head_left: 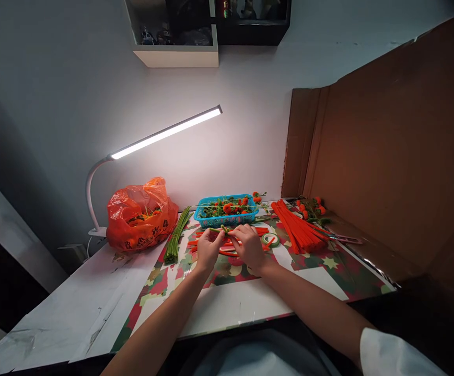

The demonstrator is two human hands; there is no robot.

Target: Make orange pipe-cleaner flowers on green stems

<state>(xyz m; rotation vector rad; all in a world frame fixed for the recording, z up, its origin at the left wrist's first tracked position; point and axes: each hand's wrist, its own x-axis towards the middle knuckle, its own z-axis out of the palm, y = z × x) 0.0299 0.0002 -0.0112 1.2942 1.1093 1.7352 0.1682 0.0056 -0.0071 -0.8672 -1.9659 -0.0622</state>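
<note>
My left hand (209, 246) and my right hand (249, 245) meet over the table's middle, both pinched on a thin green pipe cleaner (222, 228) held between their fingertips. Under the hands lie a few orange pipe cleaners (263, 230) on a red and green patterned mat (321, 271). A roll of green tape (270, 239) rests just right of my right hand. Right behind the hands stands a blue basket (227, 210) filled with small orange flowers on green stems.
An orange plastic bag (140, 214) sits at the left under a lit white desk lamp (164, 133). A bundle of green stems (176, 235) and a pile of orange pipe cleaners (295, 223) flank the basket. More finished flowers (310, 207) and scissors (344, 239) lie by a cardboard wall (387, 156).
</note>
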